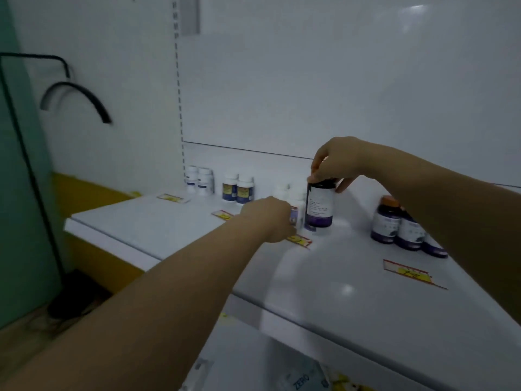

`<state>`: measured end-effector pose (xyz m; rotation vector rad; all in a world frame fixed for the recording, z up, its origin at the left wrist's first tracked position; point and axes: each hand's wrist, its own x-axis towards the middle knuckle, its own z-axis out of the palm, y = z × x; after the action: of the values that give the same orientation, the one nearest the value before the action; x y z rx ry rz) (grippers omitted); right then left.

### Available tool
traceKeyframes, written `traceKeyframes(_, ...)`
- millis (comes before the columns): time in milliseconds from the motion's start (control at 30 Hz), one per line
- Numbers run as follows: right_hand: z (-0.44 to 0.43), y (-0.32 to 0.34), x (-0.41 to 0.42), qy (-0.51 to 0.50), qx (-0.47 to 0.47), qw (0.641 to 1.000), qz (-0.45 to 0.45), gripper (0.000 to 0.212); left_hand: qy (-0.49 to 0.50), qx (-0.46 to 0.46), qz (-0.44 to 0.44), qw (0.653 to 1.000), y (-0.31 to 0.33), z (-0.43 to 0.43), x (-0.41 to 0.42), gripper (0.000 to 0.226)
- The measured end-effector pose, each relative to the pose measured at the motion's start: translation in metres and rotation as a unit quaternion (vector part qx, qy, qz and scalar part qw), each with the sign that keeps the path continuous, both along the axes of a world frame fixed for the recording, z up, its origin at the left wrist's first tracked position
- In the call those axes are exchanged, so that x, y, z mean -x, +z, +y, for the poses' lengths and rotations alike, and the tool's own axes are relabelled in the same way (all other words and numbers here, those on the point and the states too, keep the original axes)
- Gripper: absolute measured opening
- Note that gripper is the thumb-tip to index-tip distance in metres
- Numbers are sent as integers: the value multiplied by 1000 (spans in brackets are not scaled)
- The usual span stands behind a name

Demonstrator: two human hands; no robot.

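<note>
A dark bottle point(320, 206) with a white and purple label stands upright on the white shelf point(169, 221). My right hand point(337, 165) grips its black cap from above. Just left of it stands a small white bottle point(296, 213), and my left hand point(267, 217) is wrapped round its lower part, hiding most of it. More white bottles stand close behind it, partly hidden.
Two white bottles point(198, 180) and two blue-labelled bottles point(238, 189) stand at the shelf's back left. Three dark bottles with orange caps point(400, 225) stand at the right. Red-and-yellow price tags point(408, 273) lie along the shelf. A lower shelf holds packets point(304, 379).
</note>
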<state>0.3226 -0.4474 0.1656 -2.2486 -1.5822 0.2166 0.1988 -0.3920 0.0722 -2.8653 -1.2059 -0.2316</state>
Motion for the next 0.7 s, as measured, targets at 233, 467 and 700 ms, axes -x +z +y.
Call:
traceKeyframes(233, 92, 8, 148, 138, -16, 990, 1, 35, 140, -16, -8, 990, 7, 66, 160, 42)
traceKeyframes(467, 177, -3, 296, 255, -20, 967, -4, 37, 271, 4, -22, 962, -2, 122, 314, 36)
traceKeyframes(700, 287, -37, 421, 353, 8, 935, -10, 34, 365, 48, -41, 929, -43, 203, 433, 31)
